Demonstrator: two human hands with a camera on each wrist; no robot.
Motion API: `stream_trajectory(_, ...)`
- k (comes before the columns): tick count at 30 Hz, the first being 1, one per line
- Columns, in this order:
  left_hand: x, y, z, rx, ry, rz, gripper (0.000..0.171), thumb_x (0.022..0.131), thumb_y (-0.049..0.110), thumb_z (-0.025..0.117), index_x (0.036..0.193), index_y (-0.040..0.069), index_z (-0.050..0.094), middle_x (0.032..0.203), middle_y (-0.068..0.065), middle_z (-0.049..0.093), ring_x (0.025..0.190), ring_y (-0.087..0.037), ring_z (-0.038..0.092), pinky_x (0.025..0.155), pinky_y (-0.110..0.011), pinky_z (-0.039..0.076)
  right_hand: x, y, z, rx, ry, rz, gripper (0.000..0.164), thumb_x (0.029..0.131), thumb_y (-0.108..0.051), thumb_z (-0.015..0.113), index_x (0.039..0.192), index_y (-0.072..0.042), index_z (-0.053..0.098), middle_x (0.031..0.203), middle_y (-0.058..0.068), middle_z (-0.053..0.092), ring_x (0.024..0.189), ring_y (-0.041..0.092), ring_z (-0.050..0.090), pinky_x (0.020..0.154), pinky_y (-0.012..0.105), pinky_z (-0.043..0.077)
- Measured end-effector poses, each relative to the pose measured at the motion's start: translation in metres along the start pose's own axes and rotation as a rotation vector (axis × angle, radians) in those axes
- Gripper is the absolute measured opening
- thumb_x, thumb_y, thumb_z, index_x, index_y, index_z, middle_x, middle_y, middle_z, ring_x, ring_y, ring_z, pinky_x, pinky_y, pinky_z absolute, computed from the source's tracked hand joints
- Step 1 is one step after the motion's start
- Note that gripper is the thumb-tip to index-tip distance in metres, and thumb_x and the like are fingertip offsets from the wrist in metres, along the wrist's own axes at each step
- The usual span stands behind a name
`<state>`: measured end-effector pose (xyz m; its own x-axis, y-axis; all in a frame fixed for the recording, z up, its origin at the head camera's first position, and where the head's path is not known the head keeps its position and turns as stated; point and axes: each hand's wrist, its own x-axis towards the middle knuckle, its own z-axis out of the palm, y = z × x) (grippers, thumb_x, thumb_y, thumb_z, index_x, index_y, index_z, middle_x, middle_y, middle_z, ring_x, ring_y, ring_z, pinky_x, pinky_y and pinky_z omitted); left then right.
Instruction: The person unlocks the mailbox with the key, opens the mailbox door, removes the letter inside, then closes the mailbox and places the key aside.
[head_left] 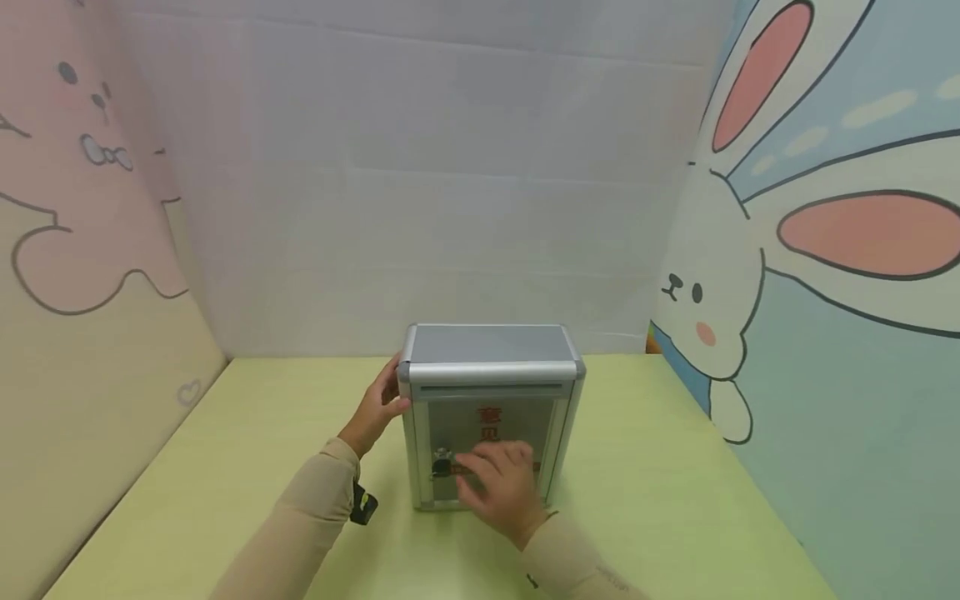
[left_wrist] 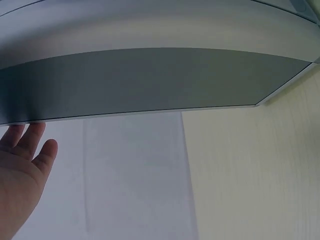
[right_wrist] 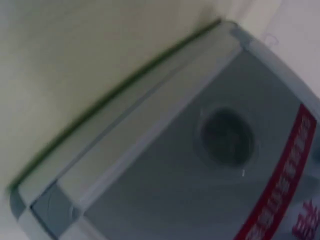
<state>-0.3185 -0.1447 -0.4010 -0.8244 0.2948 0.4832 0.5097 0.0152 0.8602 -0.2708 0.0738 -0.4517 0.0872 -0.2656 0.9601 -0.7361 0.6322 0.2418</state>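
Note:
A silver-grey metal suggestion box (head_left: 491,343) stands upright on the table, with red characters on its front panel. A lock (head_left: 442,454) sits at the left of that panel, with a black-headed key (head_left: 441,468) at it. My left hand (head_left: 378,408) rests against the box's left side, its thumb near the front edge. In the left wrist view, the fingertips of the left hand (left_wrist: 22,170) touch the box's edge. My right hand (head_left: 504,487), fingers loosely bent, hovers before the panel just right of the key and covers part of the lettering. The right wrist view shows the front panel (right_wrist: 165,170), but no hand.
A pale yellow-green table (head_left: 675,500) lies under the box. Behind it hangs a white sheet (head_left: 450,208). Cartoon-printed panels rise on both sides, a rabbit (head_left: 720,275) on the right and a pink figure (head_left: 82,167) on the left.

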Motion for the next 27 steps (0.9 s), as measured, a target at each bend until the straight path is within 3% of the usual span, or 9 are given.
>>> stream_trajectory(2,-0.003,0.000,0.003,0.075,0.063,0.046,0.099,0.080,0.055,0.070,0.145,-0.007,0.028,0.129,-0.032,0.046,0.107,-0.013,0.050,0.091,-0.032,0.042,-0.002,-0.009,0.003,-0.023,-0.083,0.015,0.028,0.096,-0.033,0.050,0.087,-0.014,0.069,0.080,-0.003,0.060,0.071,0.012,0.049,0.071,0.032,0.034)
stream_trajectory(4,-0.006,0.001,0.005,0.166,0.147,0.110,0.078,0.080,0.035,0.075,0.135,-0.010,0.042,0.119,-0.028,0.054,0.099,-0.012,0.053,0.088,-0.032,0.043,-0.002,-0.015,0.006,-0.046,-0.132,0.030,0.026,0.093,-0.035,0.054,0.088,-0.017,0.071,0.079,-0.005,0.060,0.071,0.011,0.049,0.072,0.033,0.035)
stream_trajectory(7,-0.012,0.006,0.009,0.246,0.260,0.175,0.045,0.074,0.005,0.074,0.113,-0.010,0.057,0.096,-0.016,0.064,0.084,-0.009,0.056,0.082,-0.029,0.044,-0.004,-0.020,0.011,-0.070,-0.143,0.050,0.021,0.087,-0.035,0.061,0.086,-0.018,0.072,0.078,-0.006,0.060,0.072,0.013,0.048,0.072,0.037,0.031)
stream_trajectory(9,-0.015,0.009,0.011,0.242,0.279,0.190,0.034,0.071,-0.007,0.072,0.103,-0.009,0.060,0.083,-0.005,0.064,0.077,-0.007,0.056,0.079,-0.026,0.045,-0.005,-0.021,0.013,-0.081,-0.128,0.062,0.017,0.084,-0.033,0.065,0.084,-0.018,0.072,0.078,-0.005,0.061,0.073,0.014,0.048,0.072,0.040,0.028)
stream_trajectory(14,-0.020,0.011,0.014,0.199,0.277,0.156,0.023,0.072,-0.012,0.071,0.091,-0.008,0.060,0.076,0.011,0.058,0.072,-0.003,0.055,0.075,-0.022,0.046,-0.007,-0.021,0.015,-0.090,-0.123,0.094,0.012,0.077,-0.031,0.072,0.077,-0.019,0.070,0.076,-0.006,0.060,0.074,0.015,0.049,0.072,0.044,0.026)
stream_trajectory(22,-0.031,0.012,0.017,0.165,0.319,0.089,0.013,0.074,-0.011,0.071,0.083,-0.009,0.061,0.074,0.012,0.060,0.069,-0.003,0.056,0.067,-0.019,0.046,-0.010,-0.023,0.016,-0.113,-0.163,0.140,0.028,0.058,-0.035,0.085,0.074,-0.018,0.069,0.075,-0.005,0.062,0.074,0.015,0.050,0.074,0.044,0.027)
stream_trajectory(27,-0.037,0.004,0.016,0.204,0.312,0.020,0.013,0.074,-0.009,0.073,0.082,-0.006,0.063,0.073,0.009,0.061,0.068,-0.004,0.056,0.065,-0.022,0.047,-0.012,-0.023,0.016,-0.131,-0.156,0.151,0.031,0.057,-0.038,0.085,0.074,-0.017,0.069,0.075,-0.004,0.062,0.072,0.015,0.050,0.073,0.042,0.030)
